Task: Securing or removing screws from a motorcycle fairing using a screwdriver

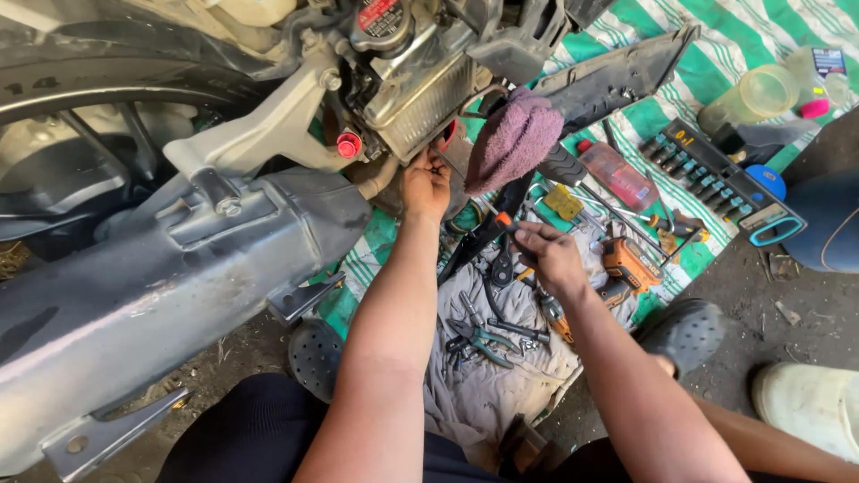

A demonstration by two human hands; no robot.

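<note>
Hands: left hand (424,185) fingers pressed against ribbed metal engine (420,98); right hand (548,254) clenched around slim orange-tipped black screwdriver (506,221).

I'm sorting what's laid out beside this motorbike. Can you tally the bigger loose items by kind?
Purple rag: 1
Orange power driver: 1
Socket set tray: 1
Red-liquid bottle: 1
Clear plastic cup: 1
Total: 5
The small hand tools on the grey cloth overlap too much to count.

Orange-tipped screwdriver (503,221), dark shaft, tilted, above tool pile; possibly gripped at handle.
</note>
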